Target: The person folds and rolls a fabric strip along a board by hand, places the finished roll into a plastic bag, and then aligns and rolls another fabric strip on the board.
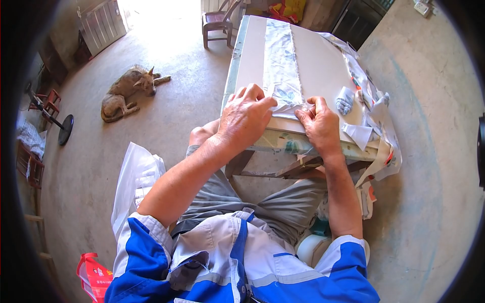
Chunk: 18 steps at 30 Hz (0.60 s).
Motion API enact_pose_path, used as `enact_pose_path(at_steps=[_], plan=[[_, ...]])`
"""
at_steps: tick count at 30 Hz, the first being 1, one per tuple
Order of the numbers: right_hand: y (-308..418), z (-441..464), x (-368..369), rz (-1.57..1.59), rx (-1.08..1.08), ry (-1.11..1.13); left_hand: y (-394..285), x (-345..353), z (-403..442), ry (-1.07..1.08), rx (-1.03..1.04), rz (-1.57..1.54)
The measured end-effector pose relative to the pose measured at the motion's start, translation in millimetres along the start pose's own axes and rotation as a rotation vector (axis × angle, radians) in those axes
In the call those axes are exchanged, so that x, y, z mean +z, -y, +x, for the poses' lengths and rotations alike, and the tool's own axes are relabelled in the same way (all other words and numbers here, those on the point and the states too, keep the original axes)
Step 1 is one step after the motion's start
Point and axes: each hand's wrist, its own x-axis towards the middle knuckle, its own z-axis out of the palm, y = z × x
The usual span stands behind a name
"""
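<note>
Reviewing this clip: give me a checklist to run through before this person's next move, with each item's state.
1. Both hands at the strip's near end: ok; left hand and right hand are at its two near corners.
2. Patterned cloth strip smooth: not ok; creases show along it.
3. Near edge folded evenly: cannot tell; fingers partly cover it.
4. Rolled cloth apart from the strip: ok; it sits to the right.
5. Loose scraps contained on the table: not ok; some hang over the right side.
6. Dog away from the table: ok; it lies on the floor to the left.
</note>
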Motion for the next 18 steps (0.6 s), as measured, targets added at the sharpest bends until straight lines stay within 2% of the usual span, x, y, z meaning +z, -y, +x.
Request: enact_pose_path(at_steps=[11,14,17,18], plan=[[-6.3,-1.9,-5.7,-0.112,0.009,-0.02,-8.0,-4.2,-4.1,0.029,0.078,0.093],[-14.7,-3.8,-1.7,-0.107,-0.075,-0.061,-5.9,0.4,-6.0,-0.019,0.135,0.084],[-7.4,-10.3,-6.4,-0.056,-0.056,-0.094,-4.9,1.8,-7.0,-0.012,0.142,0.087],[-6.6,-11.6,-7.0,-0.1,-0.171,-0.157,-5.1,0.9,-7.5,-0.005,0.14,0.085]])
